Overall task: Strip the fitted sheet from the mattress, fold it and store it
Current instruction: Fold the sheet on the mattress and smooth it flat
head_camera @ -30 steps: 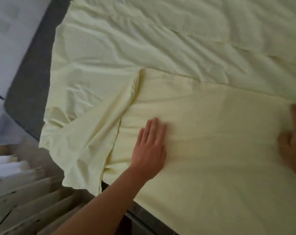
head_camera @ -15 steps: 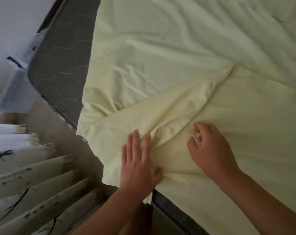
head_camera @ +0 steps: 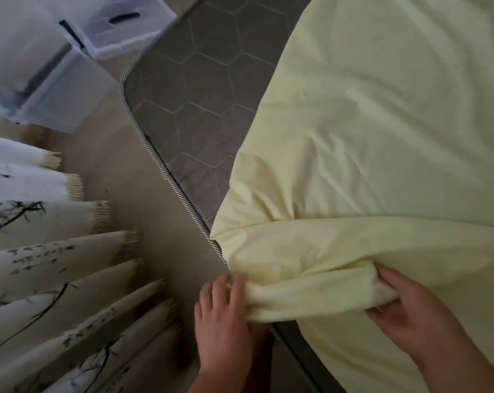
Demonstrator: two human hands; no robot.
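A pale yellow fitted sheet (head_camera: 381, 131) lies loose over the right part of a grey quilted mattress (head_camera: 200, 89), whose left strip is bare. At the near mattress corner the sheet's edge is bunched into a thick roll. My left hand (head_camera: 223, 321) grips the left end of that roll, fingers over the cloth, thumb hidden beneath. My right hand (head_camera: 404, 313) grips the roll's right end, with the thumb on top and the fingers curled under it.
The mattress edge has striped piping (head_camera: 166, 168) running down to the near corner. Left of the bed is a strip of beige floor (head_camera: 121, 177). White curtains with an ink branch print (head_camera: 41, 268) hang at the lower left. Translucent plastic storage boxes (head_camera: 70, 58) stand at the upper left.
Both hands went from lying on the spread sheet to gripping its bunched corner edge. The view swung left, so more bare mattress and the storage boxes show.
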